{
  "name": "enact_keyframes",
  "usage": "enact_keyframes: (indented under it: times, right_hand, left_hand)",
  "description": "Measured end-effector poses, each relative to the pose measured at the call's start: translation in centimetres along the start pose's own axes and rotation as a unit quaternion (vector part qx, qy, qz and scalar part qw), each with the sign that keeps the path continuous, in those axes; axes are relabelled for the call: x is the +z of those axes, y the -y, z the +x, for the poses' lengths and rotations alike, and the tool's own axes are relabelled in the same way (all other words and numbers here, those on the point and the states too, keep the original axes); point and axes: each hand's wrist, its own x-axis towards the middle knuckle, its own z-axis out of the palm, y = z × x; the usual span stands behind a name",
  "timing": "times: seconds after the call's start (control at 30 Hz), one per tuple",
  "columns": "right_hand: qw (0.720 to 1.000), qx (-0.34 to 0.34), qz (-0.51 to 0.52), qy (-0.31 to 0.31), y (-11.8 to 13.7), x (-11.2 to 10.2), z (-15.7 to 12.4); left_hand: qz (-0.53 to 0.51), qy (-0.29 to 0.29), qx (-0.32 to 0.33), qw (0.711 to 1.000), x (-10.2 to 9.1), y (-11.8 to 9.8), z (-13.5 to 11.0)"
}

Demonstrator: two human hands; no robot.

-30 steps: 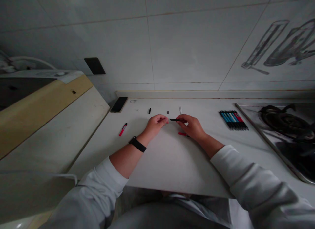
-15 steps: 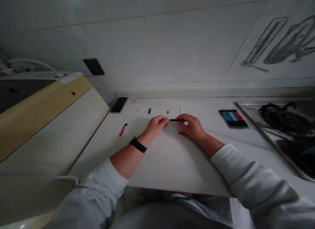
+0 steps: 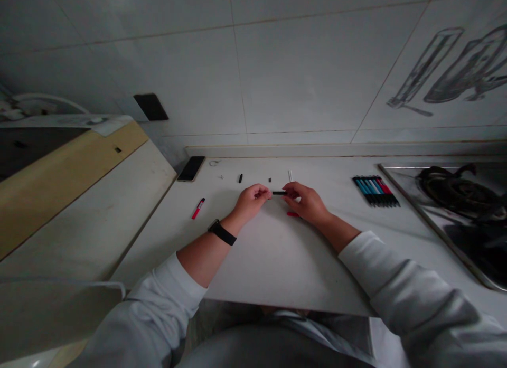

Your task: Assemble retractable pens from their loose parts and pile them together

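Note:
My right hand (image 3: 307,201) pinches a slim black pen part (image 3: 279,192) between thumb and fingers, holding it level above the counter. The part's left end meets the fingertips of my left hand (image 3: 252,198), which are pressed together. Whatever those left fingers hold is too small to make out. A red piece (image 3: 293,214) shows partly under my right hand. Just beyond the hands lie thin white sticks (image 3: 290,176), a tiny dark piece (image 3: 270,180) and a short black piece (image 3: 241,178). To the left rests a red and black pen part (image 3: 198,208).
A row of several pens (image 3: 376,191) lies right, beside a gas stove (image 3: 459,199). At the back left are a phone (image 3: 191,169), a thin ring (image 3: 214,162) and a tiny light piece (image 3: 221,177). A tiled wall (image 3: 297,83) closes off the back.
My right hand has shifted very slightly left, with the black pen part closer to my left fingertips. Everything else on the counter stays put.

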Motion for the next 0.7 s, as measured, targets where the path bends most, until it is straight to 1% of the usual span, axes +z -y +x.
enact_keyframes:
  times: [0.13, 0.3, 0.43, 0.5, 0.6, 0.7]
  right_hand:
    - [0.999, -0.001, -0.045, 0.015, 0.32, -0.27, 0.06]
    - [1.0, 0.001, -0.01, 0.009, 0.68, -0.36, 0.05]
    - [0.999, 0.0, -0.03, 0.019, 0.69, -0.35, 0.03]
    - [1.0, 0.007, -0.021, 0.014, 0.63, -0.34, 0.01]
    - [1.0, -0.001, -0.018, 0.014, 0.6, -0.32, 0.01]
    - [0.998, -0.011, -0.047, 0.032, 0.62, -0.37, 0.06]
  left_hand:
    - [0.002, 0.004, 0.005, 1.0, -0.03, -0.11, -0.06]
    - [0.006, 0.004, 0.01, 1.0, -0.07, -0.15, -0.02]
    - [0.013, 0.006, 0.012, 1.0, -0.07, -0.21, 0.0]
    - [0.016, 0.005, 0.014, 1.0, -0.08, -0.24, -0.03]
    - [0.017, 0.005, 0.015, 1.0, -0.12, -0.21, -0.07]
    - [0.024, 0.009, 0.018, 1.0, -0.16, -0.13, -0.08]
